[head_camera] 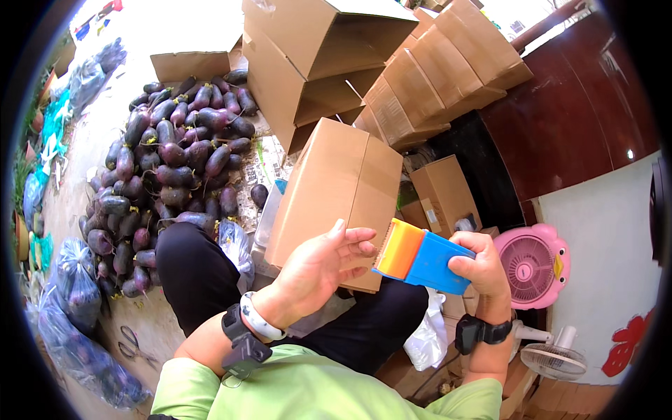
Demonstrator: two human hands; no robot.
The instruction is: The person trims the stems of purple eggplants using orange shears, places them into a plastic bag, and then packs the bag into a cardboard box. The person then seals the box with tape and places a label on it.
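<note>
A closed cardboard box (336,184) stands tilted in the view before my knees, a seam running along its upper face. My right hand (480,262) grips a blue and orange tape dispenser (420,256) by its blue end. The serrated orange end points left, near the box's lower right edge. My left hand (328,265) is over the lower part of the box, palm turned towards the dispenser, fingers apart and holding nothing. Whether its fingertips touch the dispenser cannot be told.
A large heap of dark purple radishes (173,173) lies at left. Open cardboard boxes (283,68) and stacked cartons (430,79) stand beyond. Filled plastic bags (84,336) and scissors (135,346) lie lower left. A pink fan (530,266) and a white fan (554,361) are at right.
</note>
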